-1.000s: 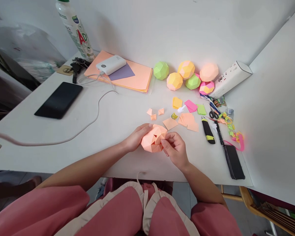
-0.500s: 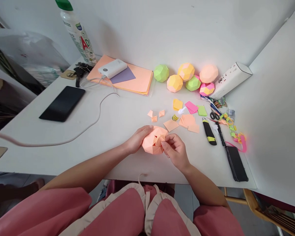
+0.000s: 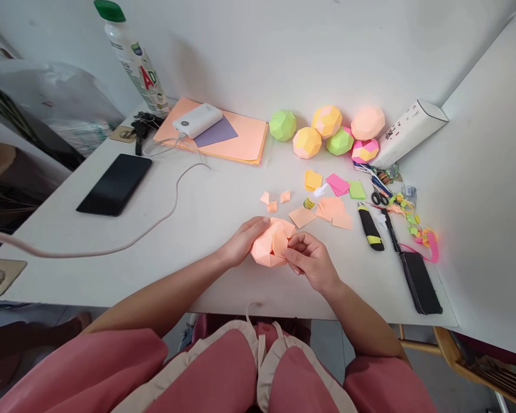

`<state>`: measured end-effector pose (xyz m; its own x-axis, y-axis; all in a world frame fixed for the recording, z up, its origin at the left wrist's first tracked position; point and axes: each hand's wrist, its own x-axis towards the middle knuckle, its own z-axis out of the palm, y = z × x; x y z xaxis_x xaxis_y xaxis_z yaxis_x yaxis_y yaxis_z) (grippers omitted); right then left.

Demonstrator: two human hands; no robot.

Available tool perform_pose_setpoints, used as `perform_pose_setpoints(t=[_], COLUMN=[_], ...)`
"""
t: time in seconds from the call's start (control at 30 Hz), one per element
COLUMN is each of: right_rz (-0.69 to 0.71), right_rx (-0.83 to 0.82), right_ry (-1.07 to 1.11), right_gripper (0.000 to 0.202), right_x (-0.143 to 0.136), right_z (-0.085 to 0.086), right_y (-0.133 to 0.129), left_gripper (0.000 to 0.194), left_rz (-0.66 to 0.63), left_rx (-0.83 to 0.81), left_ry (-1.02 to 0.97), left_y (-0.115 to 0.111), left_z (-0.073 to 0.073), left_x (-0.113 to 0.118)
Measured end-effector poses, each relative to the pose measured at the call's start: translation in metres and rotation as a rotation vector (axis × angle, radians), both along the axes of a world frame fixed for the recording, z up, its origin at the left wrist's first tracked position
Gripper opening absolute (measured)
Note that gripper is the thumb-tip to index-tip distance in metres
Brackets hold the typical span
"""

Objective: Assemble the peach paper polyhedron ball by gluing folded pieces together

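Peach faceted paper ball (image 3: 264, 244): between both hands, above white table (image 3: 163, 281). Right hand (image 3: 315, 263): thumb and fingers pinching paper at ball's near-right side, beside dark opening. Left hand (image 3: 243, 241): fingers gripping opposite side. Beyond fingertips: small folded peach paper pieces (image 3: 272, 206), flat peach paper sheets (image 3: 330, 209).

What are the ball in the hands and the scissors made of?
The peach ball looks like matte folded paper, because it has flat sides and creased edges. The scissors have smooth black handles, probably plastic; their blades are too small to judge.
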<state>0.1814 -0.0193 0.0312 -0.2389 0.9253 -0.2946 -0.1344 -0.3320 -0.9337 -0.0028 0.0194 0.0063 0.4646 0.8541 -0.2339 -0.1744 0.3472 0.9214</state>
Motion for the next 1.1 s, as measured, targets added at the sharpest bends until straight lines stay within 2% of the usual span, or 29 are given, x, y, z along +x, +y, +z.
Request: perform_pose_setpoints(t=[0.23,0.37,0.63,0.93,1.1], right_rz=[0.039,0.000,-0.073,-0.139,-0.145], right_rx=[-0.060,-0.058,0.077,0.117,0.107], right_ry=[-0.018,0.007,0.008,-0.030,-0.051], right_gripper=[0.031,0.030,0.030,0.028,0.030], right_x=[0.003,0.001,-0.001,-0.003,-0.004], right_z=[0.003,0.001,-0.003,-0.004,-0.002], right_y=[0.000,0.000,-0.005,-0.011,-0.012], left_gripper=[0.053,0.056,0.055,0.064,0.068], left_rz=[0.043,0.087,0.124,0.200,0.258], left_rx=[0.031,0.034,0.047,0.069,0.132], left_ry=[0.049,0.115,0.088,0.116,0.177], left_y=[-0.001,0.000,-0.001,-0.005,-0.008], left_z=[0.003,0.004,0.003,0.002,0.004], left_x=[0.000,0.001,0.001,0.002,0.001])
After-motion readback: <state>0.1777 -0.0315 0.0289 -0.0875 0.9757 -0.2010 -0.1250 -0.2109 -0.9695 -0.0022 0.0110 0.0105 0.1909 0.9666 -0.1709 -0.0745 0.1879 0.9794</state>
